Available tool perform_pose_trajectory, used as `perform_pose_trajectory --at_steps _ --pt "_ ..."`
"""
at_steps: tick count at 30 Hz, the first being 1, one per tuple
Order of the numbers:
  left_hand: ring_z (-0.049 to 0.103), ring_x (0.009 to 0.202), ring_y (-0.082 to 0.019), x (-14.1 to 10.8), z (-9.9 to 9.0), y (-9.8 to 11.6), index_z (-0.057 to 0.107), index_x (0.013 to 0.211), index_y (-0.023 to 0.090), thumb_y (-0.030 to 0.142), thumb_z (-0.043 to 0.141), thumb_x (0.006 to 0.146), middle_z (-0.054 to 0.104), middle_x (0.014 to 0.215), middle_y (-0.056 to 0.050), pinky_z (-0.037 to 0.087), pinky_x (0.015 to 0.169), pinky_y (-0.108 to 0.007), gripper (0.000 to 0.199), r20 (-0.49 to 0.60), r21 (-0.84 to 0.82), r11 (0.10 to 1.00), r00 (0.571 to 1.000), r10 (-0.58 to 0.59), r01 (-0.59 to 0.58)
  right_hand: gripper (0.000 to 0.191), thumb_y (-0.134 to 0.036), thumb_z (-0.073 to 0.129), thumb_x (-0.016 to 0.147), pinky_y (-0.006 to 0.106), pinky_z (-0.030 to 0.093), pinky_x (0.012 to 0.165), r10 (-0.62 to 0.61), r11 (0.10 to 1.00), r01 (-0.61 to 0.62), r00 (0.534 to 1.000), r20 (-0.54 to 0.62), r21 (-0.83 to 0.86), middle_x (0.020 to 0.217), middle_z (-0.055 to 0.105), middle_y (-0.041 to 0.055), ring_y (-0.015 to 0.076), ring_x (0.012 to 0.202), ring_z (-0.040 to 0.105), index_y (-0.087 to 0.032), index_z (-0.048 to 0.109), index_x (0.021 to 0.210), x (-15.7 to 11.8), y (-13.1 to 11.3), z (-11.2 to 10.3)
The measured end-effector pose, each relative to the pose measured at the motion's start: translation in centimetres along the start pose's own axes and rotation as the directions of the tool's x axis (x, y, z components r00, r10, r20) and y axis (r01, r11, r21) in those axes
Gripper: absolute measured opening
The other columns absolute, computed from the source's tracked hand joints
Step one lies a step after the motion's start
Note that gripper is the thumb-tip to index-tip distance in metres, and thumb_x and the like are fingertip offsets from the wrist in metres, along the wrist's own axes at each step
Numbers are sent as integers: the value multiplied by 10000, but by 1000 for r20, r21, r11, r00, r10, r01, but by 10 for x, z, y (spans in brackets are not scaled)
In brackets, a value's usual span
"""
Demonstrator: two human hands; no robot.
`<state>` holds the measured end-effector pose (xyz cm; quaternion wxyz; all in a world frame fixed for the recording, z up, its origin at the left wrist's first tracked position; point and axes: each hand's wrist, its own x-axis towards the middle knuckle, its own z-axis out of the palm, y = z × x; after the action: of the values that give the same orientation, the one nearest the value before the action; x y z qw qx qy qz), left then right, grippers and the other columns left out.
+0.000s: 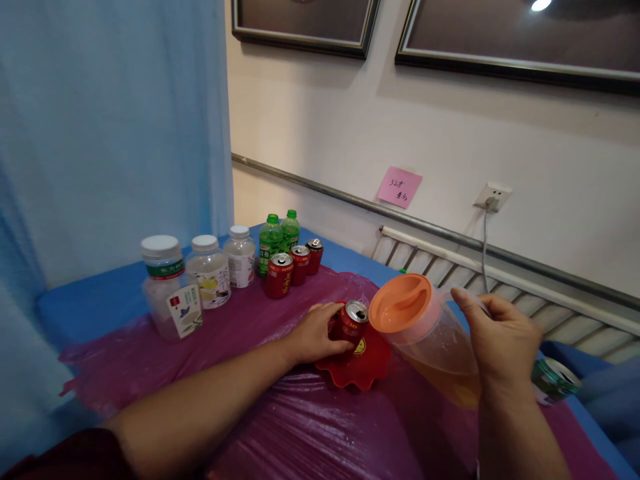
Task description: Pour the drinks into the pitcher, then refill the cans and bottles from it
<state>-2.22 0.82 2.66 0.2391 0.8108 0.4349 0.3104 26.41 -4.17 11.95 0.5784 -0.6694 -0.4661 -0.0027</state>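
My left hand (320,333) is wrapped round a red drink can (351,325) with an opened top. The can stands over a red scalloped plate (357,375) that has a yellow mark on it. In my right hand (500,333) is the handle of a clear plastic pitcher (440,357) with an orange lid (403,303). The pitcher is tilted to the left, its lid close beside the can's top, and yellowish liquid lies in its lower part. No stream between pitcher and can is visible.
Behind my left hand stand several red cans (279,277), green-capped bottles (271,240) and white-lidded jars (210,270). A green can (555,380) is at the right. Purple plastic sheeting (280,427) covers the blue table. A radiator (550,293) runs along the wall.
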Motion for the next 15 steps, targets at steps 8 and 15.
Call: perform_pose_trajectory --at_steps 8,15 --pt "647 1125 -319 1 1 -1 657 1253 235 375 854 666 717 1244 -74 442 1013 -444 635 8 3 1000 1000 4 -4 544 -727 729 676 282 297 530 -37 999 37 999 -10 7 517 428 -52 127 542 408 -196 632 601 1 4 1" --pt "648 1131 -328 1 1 -2 664 1249 248 388 846 669 719 1244 -67 449 1028 -451 624 14 -7 1000 1000 11 -11 540 -723 728 694 280 297 524 -53 999 53 999 -8 -6 514 420 -54 127 537 409 -200 630 604 -1 3 2"
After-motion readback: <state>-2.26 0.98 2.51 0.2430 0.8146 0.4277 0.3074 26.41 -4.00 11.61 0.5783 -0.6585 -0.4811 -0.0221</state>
